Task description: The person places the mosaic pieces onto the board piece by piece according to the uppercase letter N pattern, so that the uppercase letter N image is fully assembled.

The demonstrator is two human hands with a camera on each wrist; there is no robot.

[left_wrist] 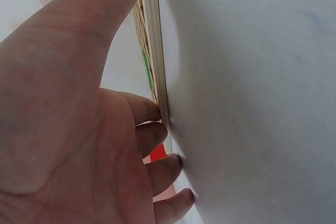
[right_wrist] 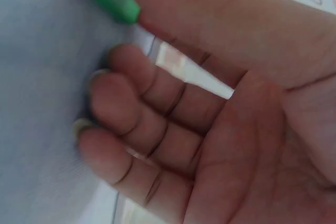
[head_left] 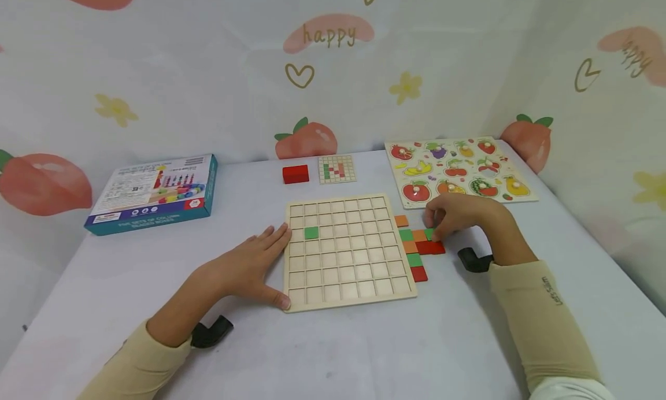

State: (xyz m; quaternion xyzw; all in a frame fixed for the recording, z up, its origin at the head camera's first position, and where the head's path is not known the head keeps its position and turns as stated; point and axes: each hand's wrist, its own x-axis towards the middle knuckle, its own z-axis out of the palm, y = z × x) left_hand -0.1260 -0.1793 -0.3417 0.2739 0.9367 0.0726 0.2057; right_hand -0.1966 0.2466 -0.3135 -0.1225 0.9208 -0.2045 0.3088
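Observation:
A wooden grid board (head_left: 344,255) lies on the table with one green square tile (head_left: 311,232) in its upper left part. My left hand (head_left: 244,268) is spread along the board's left edge, thumb at the near corner and fingertips farther up; the left wrist view shows the fingers against the board's side (left_wrist: 155,35). Right of the board, my right hand (head_left: 458,214) pinches a small green tile (head_left: 429,234) at the edge of a cluster of loose tiles. In the right wrist view this green tile (right_wrist: 116,1) shows by the thumb, its other fingers curled below.
Loose orange (head_left: 401,221), green and red tiles (head_left: 418,274) lie along the board's right edge. Behind the board are a red block (head_left: 295,174) and a small pattern card (head_left: 337,169). A fruit puzzle board (head_left: 458,171) lies at back right, a boxed toy (head_left: 153,195) at back left.

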